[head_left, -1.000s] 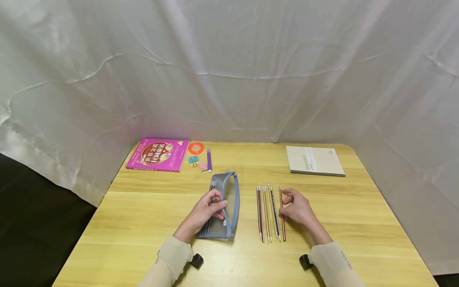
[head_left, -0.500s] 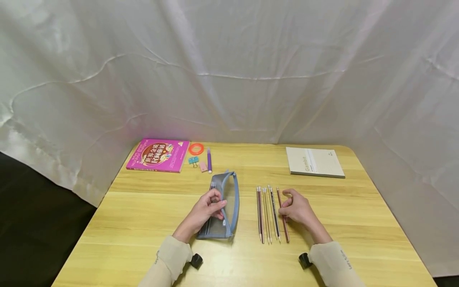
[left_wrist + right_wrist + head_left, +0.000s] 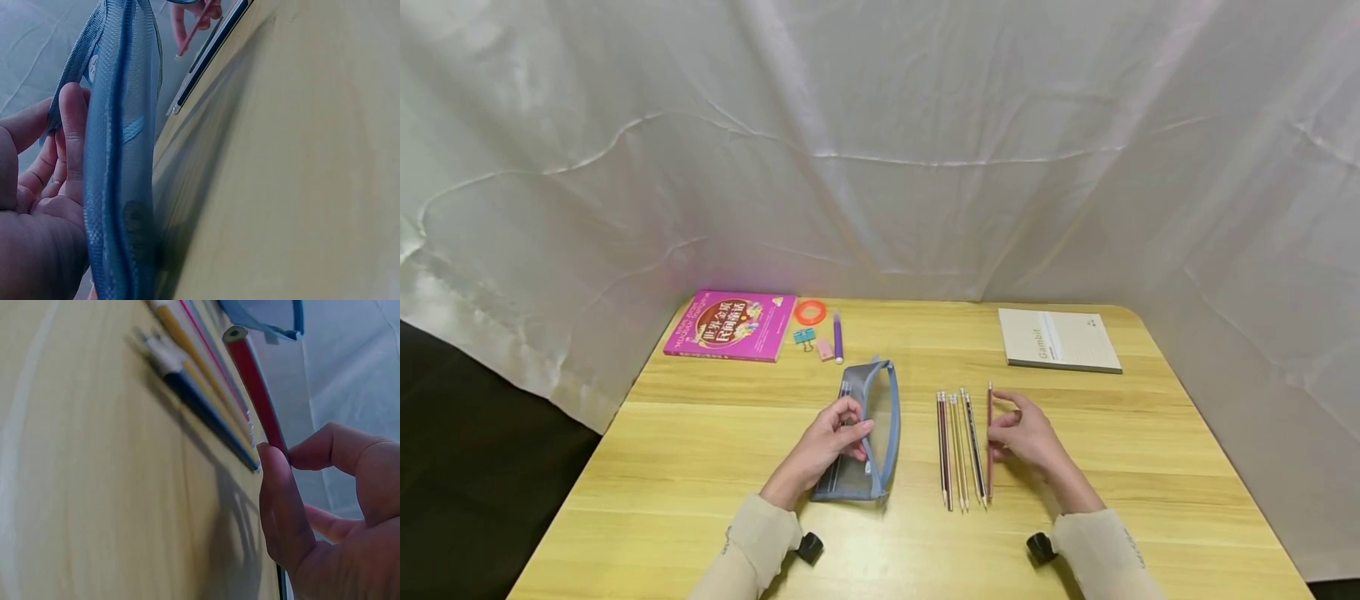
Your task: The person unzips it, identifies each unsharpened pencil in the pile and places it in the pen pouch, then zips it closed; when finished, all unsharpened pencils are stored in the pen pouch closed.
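Note:
In the head view my left hand [image 3: 823,437] grips the edge of a grey mesh pencil case [image 3: 856,481] with a blue zip. Its mouth gapes toward the right, and some pencils show through the mesh. Seen from the left wrist, thumb and fingers pinch the blue fabric edge [image 3: 72,69]. My right hand [image 3: 1028,433] pinches a red pencil [image 3: 256,387] between thumb and fingers, its unsharpened end raised off the table in the right wrist view. Just left of it, a row of several pencils lies side by side, among them a dark blue one [image 3: 973,446] and a dark red one [image 3: 943,442].
Behind the case are a purple pen [image 3: 838,337], a pink eraser [image 3: 825,349], a teal binder clip [image 3: 804,335] and an orange tape ring [image 3: 810,312]. A pink book [image 3: 760,337] lies back left, a pale notebook [image 3: 1075,337] back right. Curtains enclose the wooden table [image 3: 1150,483].
The red pencil in my right hand has swung from tilted to nearly straight and lifted, the hand shifting slightly right. My left hand and the pencil case have stayed put.

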The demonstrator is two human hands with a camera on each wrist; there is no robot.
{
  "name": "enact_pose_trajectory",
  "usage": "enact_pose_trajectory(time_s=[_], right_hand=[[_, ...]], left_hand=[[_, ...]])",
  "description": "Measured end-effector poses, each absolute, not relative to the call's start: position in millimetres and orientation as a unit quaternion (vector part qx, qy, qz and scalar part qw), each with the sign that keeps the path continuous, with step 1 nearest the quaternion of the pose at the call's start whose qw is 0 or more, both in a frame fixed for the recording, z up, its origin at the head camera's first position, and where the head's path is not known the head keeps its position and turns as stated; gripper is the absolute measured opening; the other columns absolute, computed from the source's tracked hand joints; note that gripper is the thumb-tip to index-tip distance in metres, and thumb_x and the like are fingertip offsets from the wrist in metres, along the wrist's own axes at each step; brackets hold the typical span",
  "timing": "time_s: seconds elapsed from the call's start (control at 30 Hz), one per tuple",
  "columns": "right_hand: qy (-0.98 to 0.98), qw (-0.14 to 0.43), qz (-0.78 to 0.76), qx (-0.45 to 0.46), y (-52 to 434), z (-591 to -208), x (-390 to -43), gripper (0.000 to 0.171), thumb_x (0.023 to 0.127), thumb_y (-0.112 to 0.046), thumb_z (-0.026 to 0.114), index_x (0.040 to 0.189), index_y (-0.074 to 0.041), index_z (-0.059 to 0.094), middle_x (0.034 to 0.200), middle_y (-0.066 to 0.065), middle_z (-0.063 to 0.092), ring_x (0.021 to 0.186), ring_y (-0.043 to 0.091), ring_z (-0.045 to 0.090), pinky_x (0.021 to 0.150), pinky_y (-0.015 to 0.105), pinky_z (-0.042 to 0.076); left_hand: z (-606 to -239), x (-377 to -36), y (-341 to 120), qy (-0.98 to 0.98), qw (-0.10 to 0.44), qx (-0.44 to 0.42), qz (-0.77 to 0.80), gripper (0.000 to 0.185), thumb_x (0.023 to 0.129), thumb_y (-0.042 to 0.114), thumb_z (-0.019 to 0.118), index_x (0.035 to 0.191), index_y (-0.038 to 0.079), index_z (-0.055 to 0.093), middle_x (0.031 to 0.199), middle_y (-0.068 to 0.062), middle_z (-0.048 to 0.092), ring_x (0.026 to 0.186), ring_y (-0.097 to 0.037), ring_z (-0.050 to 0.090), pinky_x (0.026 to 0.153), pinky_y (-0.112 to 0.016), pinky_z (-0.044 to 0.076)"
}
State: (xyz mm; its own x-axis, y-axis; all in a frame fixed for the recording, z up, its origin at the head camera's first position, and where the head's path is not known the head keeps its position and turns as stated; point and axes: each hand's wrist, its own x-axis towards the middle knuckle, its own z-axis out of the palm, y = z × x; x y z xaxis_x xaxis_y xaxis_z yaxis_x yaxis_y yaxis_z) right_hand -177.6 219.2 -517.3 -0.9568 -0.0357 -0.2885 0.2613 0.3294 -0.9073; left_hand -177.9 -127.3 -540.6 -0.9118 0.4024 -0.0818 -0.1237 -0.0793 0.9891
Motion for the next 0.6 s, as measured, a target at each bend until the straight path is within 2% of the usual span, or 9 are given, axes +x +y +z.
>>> enact_pose_trajectory(time_s=[0.23, 0.6], right_hand=[[0.779, 0.131, -0.61, 0.067, 214.3, -508.9, -177.2, 0.083, 0.09, 0.01, 0.066, 0.161, -0.006, 0.026, 0.11, 0.023, 0.064, 0.078, 0.024, 0.07, 0.074, 0.04, 0.066], [0.737, 0.124, -0.664, 0.033, 182.9, -505.8, -179.0, 0.084, 0.09, 0.012, 0.063, 0.162, -0.008, 0.025, 0.103, 0.014, 0.059, 0.078, 0.022, 0.069, 0.07, 0.033, 0.066]], left_hand=[[-541.2, -177.9, -126.4, 0.652, 0.18, 0.108, 0.728, 0.02, 0.102, 0.016, 0.067, 0.108, 0.006, 0.051, 0.093, -0.001, 0.056, 0.067, -0.014, 0.068, 0.065, -0.029, 0.063], [-542.8, -177.4, -124.8, 0.657, 0.183, 0.108, 0.724, 0.021, 0.103, 0.016, 0.066, 0.11, 0.004, 0.05, 0.092, 0.0, 0.057, 0.067, -0.013, 0.068, 0.065, -0.031, 0.064]])
